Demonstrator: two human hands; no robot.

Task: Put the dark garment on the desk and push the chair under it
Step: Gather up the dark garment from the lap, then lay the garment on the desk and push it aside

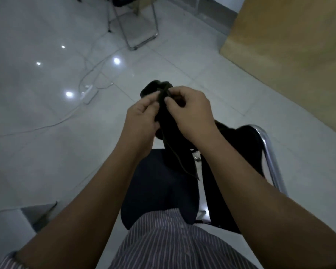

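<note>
A dark garment [168, 121] hangs bunched between my two hands in the middle of the view, above the chair. My left hand [142, 117] pinches its upper edge from the left, and my right hand [190, 107] pinches the same edge from the right, fingertips almost touching. The cloth trails down onto the dark-seated chair [159, 189], whose chrome frame [270, 152] shows at the right. More dark fabric drapes over the chair's right side. The light wooden desk [291, 49] stands at the upper right, apart from the garment.
A second metal-framed chair [138, 26] stands at the top centre. White cables [85, 78] and a power strip [89, 95] lie on the glossy tiled floor to the left. A grey object sits at the lower left.
</note>
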